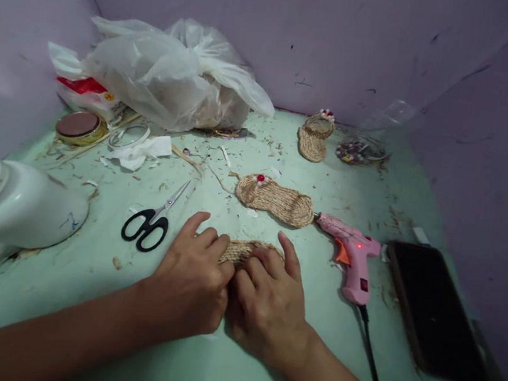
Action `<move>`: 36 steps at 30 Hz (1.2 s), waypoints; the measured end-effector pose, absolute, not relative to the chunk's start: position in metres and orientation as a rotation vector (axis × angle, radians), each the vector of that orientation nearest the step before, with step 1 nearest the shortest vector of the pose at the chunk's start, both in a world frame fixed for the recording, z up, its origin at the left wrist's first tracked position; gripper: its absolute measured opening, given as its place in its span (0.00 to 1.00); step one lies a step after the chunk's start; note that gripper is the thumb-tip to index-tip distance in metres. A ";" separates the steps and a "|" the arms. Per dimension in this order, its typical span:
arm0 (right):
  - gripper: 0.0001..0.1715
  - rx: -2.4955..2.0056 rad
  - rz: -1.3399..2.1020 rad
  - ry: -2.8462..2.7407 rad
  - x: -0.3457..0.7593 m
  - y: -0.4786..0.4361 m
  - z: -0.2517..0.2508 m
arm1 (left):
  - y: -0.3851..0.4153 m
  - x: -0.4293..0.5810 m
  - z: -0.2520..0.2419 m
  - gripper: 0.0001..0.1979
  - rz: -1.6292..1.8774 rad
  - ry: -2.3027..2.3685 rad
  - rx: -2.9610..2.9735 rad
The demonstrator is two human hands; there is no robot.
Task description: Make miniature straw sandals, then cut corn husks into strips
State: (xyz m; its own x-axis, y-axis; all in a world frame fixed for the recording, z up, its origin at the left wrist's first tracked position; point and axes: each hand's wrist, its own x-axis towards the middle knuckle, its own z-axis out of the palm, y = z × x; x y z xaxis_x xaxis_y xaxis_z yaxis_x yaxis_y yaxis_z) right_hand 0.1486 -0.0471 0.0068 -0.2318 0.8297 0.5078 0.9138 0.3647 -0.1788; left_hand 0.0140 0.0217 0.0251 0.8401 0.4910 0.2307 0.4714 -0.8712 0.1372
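Observation:
Between my hands is a small braided straw sole (239, 251), mostly covered by my fingers. My left hand (198, 271) is closed on its left part, the index finger stretched outward. Curled over the right part is my right hand (266, 300), knuckles up and touching the left. Just beyond lies a miniature woven slipper (276, 199) with a red and white bead flower at its left end. The tip of a pink glue gun (352, 250), its red light lit, points at that slipper's right end. Black-handled scissors (153, 217) rest to the left of my left hand.
A tied plastic bag (170, 76) stands against the wall. Another beaded slipper (313, 139) and a clear bag of beads (360, 150) sit at the back right. A phone (436, 313) lies right, a white jug (36, 206) on its side left, a round tin (79, 126) behind it.

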 end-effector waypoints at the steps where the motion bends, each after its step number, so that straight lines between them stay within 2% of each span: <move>1: 0.09 -1.512 -0.212 -2.101 0.148 -0.047 0.007 | 0.022 0.014 0.025 0.07 0.418 0.767 2.946; 14: 0.08 -1.622 -0.158 -2.133 0.147 -0.046 0.014 | 0.022 0.017 0.033 0.09 0.199 0.768 2.941; 22: 0.07 -1.740 -0.243 -2.137 0.140 -0.046 0.015 | 0.023 0.016 0.044 0.06 0.161 0.798 2.843; 23: 0.08 -1.721 -0.201 -2.177 0.142 -0.047 0.019 | 0.025 0.012 0.048 0.07 0.169 0.772 2.802; 26: 0.23 -1.650 -0.061 -2.267 0.152 -0.048 0.032 | 0.032 -0.006 0.066 0.12 0.372 0.757 2.558; 28: 0.28 -1.605 -0.017 -2.301 0.157 -0.049 0.037 | 0.034 -0.020 0.075 0.13 0.526 0.769 2.333; 33: 0.27 -1.433 0.025 -2.224 0.167 -0.049 0.031 | 0.033 -0.036 0.070 0.12 0.679 0.859 1.767; 36: 0.23 -1.394 -0.029 -1.946 0.171 -0.048 0.024 | 0.034 -0.033 0.057 0.13 0.674 0.972 1.768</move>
State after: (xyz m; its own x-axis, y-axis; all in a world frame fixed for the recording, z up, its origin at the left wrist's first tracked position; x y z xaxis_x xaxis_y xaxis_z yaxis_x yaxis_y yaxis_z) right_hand 0.1712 -0.0483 0.0236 -0.1456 0.8124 0.5646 0.8288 0.4118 -0.3788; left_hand -0.0331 0.0339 0.0567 0.5271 0.8497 0.0144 0.3114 -0.2090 0.9270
